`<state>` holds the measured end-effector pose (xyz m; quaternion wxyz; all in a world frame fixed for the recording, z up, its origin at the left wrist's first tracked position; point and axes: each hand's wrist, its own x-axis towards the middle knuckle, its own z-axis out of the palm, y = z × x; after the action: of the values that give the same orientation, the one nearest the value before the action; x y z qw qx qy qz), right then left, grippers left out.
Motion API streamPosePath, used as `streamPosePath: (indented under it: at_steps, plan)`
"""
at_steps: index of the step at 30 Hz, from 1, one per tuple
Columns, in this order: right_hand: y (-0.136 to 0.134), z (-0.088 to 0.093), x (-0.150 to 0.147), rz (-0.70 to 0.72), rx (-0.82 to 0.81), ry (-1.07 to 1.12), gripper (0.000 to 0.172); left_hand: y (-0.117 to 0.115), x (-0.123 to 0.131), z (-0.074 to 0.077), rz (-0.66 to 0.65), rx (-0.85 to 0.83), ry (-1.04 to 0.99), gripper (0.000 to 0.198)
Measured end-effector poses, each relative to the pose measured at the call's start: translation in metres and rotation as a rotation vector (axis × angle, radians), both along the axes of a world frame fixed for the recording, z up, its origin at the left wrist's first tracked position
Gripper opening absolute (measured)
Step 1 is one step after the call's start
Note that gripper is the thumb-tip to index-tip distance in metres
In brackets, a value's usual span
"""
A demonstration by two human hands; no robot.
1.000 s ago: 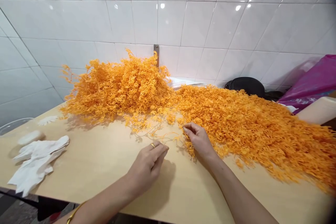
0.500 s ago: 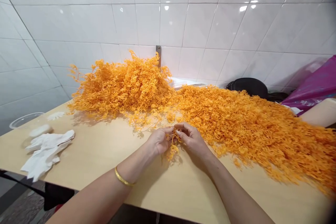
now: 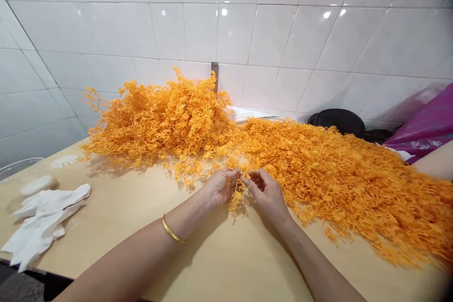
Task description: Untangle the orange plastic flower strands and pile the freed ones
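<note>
Orange curly strands fill my view: a tall heap (image 3: 159, 122) against the tile wall (image 3: 247, 23) and a wide spread (image 3: 339, 179) running off to the right across the pale wood table (image 3: 116, 245). The person's hands meet at the near edge of that spread. The left hand (image 3: 220, 188) looks closed on a small orange tuft (image 3: 236, 198), fingers curled over its top. The tuft dangles below, lifted clear of the mass, which seems to be why the hands work over bare wood rather than inside the heap. The right hand (image 3: 266, 192) sits just beside it, thumb and fingers close to the same strands; from here I cannot tell whether they pinch or only touch. The fingers hide where the strands run. White gloves (image 3: 42, 224) lie crumpled on the left, well apart from the orange. A black bag (image 3: 336, 122) and magenta plastic (image 3: 424, 122) sit behind the spread, and a cream shape (image 3: 435, 163) at the right edge is too cropped to name.
</note>
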<state>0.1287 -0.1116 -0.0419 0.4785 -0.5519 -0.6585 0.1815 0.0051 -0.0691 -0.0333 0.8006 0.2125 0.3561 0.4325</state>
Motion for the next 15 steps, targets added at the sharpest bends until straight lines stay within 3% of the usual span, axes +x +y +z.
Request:
streamPosePath:
  at_steps: [3, 5, 11, 15]
  plan:
    - [-0.003, 0.003, -0.010, 0.028, 0.206, -0.194, 0.018, 0.003, 0.001, -0.003, -0.017, -0.038, -0.024, 0.005]
    - [-0.004, 0.003, -0.017, 0.110, 0.255, -0.311, 0.023, 0.004, 0.002, -0.004, -0.089, -0.085, -0.057, 0.010]
    - [0.002, 0.000, -0.022, 0.101, 0.165, -0.407, 0.029, 0.002, 0.001, -0.006, -0.188, -0.064, -0.190, 0.035]
    - [0.005, -0.003, -0.020, 0.068, 0.136, -0.434, 0.024, 0.002, 0.001, -0.009, -0.232, -0.051, -0.243, 0.036]
